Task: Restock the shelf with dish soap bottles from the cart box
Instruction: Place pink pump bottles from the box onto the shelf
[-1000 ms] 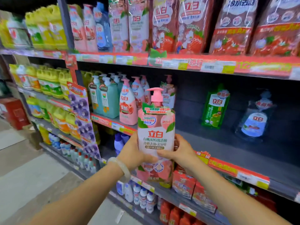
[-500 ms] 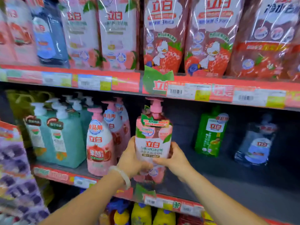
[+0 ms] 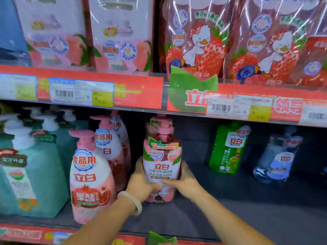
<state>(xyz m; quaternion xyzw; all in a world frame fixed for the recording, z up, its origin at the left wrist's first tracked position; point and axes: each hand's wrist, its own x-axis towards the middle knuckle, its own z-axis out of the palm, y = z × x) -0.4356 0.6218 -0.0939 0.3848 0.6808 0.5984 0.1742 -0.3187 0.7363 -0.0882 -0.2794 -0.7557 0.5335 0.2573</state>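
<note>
the peach bottle (image 3: pixel 161 167) stands upright over the dark shelf (image 3: pixel 247 200), its base low at the shelf floor, though whether it rests there cannot be told since the hands cover the bottom. the left hand (image 3: pixel 141 184) wraps round the bottle's lower left side, fingers curled onto the front; a pale bracelet (image 3: pixel 131 202) sits on that wrist. the right hand (image 3: pixel 184 181) clasps the lower right side, thumb across the label. so both hands are clamped on the one bottle, and both forearms reach in from below.

just left of the peach bottle stand pink pump bottles (image 3: pixel 91 175), in a row going back. farther left of it are teal pump bottles (image 3: pixel 33 174). right of it, well apart and toward the back, stands a green pouch (image 3: pixel 228 149), and beyond that a clear blue pouch (image 3: pixel 279 156), blurred. above the peach bottle runs a red price rail (image 3: pixel 106 89) with barcode tags, and over that, refill bags (image 3: pixel 198 38) printed with a duck and strawberries.
</note>
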